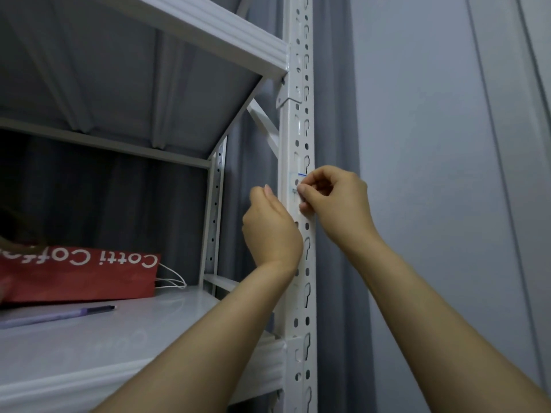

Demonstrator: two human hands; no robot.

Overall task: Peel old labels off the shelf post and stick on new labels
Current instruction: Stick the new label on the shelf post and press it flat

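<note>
- The shelf post (299, 129), white and punched with holes and keyhole slots, runs from the top edge to the bottom edge; both ends are cut off
- A pale label (294, 189) sits on the post about halfway up, between the two hands; it has a short blue line at its top and a small grey mark that is too faint to read
- The label's outline barely shows against the white paint, and its right side is hidden under fingertips
- The right grip (337, 198) is clenched on the label, thumb and forefinger pinching it at the post's front face
- The left grip (271, 231) shows only its back, just beside the post's left side with one fingertip pointing up; its other fingers are hidden, so I cannot tell whether it holds anything or touches the post
- The lower shelf (89, 353) carries a red paper bag (77, 275) with white lettering seen upside down; the bag is cut off by the left edge
- A purple pen (56, 315) lies on that shelf in front of the bag, its rear end blurred
- Grey curtain (337, 114) hangs behind the post
</note>
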